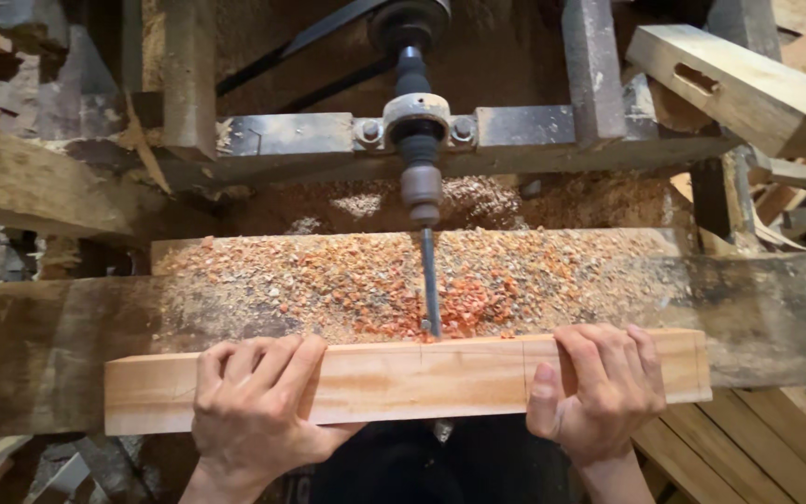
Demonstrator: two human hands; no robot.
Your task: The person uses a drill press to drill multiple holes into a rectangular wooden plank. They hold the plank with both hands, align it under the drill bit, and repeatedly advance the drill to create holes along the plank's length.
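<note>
Sawdust and orange chips cover the worn wooden bench (67, 345) ahead of us, with a belt-driven horizontal boring machine (417, 131) bolted to the frame behind. We've got both hands on a pale wooden block (403, 378) lying crosswise, its long axis running left to right. Our left hand (254, 411) is wrapped over the top near the left end, fingers curled and gripping the block; our right hand (604, 392) clamps it the same way toward the right end, thumb on the near face. The drill bit (431, 285) points straight at us, square to the block's length, its tip touching the far edge between our hands, a little nearer the right one. Pencil lines mark the top face either side of that spot.
</note>
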